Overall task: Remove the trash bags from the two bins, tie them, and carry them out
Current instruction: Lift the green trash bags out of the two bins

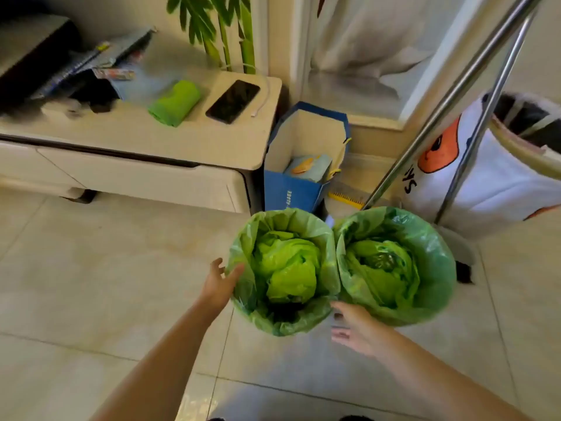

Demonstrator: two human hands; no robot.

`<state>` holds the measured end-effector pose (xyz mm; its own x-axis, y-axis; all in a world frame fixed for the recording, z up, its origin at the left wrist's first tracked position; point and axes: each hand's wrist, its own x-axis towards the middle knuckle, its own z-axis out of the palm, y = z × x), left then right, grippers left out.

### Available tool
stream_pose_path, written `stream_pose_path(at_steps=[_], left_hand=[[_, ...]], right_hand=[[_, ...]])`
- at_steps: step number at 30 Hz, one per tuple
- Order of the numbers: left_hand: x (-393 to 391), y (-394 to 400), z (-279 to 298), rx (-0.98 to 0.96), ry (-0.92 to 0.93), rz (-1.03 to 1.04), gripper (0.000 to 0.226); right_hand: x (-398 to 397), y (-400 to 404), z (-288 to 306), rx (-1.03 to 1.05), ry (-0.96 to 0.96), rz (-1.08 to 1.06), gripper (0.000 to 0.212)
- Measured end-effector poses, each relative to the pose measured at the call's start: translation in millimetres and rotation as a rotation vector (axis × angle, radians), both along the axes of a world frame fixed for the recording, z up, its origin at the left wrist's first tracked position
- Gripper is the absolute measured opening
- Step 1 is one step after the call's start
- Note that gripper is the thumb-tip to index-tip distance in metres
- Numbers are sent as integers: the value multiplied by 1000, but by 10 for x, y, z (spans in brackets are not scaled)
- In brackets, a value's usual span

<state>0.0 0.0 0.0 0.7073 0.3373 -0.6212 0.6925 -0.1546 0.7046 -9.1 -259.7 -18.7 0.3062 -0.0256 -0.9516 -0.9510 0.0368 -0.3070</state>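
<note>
Head view: both open hands [220,282] [353,329] beside left bin [243,268].

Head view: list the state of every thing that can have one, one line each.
Left bin bag: in its bin, untied, rim folded over.
Right bin bag: in its bin, untied.
Left hand: open, at the left bag's rim.
Right hand: open, holding nothing.
Phone: screen dark, lying flat.
Blue paper bag: upright, open.
</note>
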Motion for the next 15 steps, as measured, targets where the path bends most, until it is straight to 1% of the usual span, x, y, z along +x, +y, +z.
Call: stream_pose_path(at_steps=[1, 2, 3, 4, 5, 7, 11, 13, 15], left_hand=[[8, 5, -119, -6, -35, -14, 69], [21, 6, -210, 35, -80, -69, 68], [40, 19, -324, 93, -106, -117, 66], [59, 37, -419, 121, -129, -123, 63], [74, 39, -509, 118, -160, -98, 59], [102, 48, -635, 92, -224, -31, 49], [124, 93, -774, 70, -290, 94, 31], [114, 129, -793, 64, -317, 112, 27], [120, 180, -773, 35, -326, 134, 28]], right_hand=[[0, 27, -103, 11, -38, -40, 51], [16, 43, -168, 26, -61, -59, 49], [43, 68, -241, 46, -97, -86, 42], [57, 74, -312, 57, -138, -117, 33], [54, 95, -383, 72, -174, -150, 27], [62, 132, -497, 82, -229, -201, 25], [80, 271, -506, 104, -265, -165, 13], [84, 293, -493, 103, -265, -167, 15], [64, 291, -453, 125, -265, -171, 12]])
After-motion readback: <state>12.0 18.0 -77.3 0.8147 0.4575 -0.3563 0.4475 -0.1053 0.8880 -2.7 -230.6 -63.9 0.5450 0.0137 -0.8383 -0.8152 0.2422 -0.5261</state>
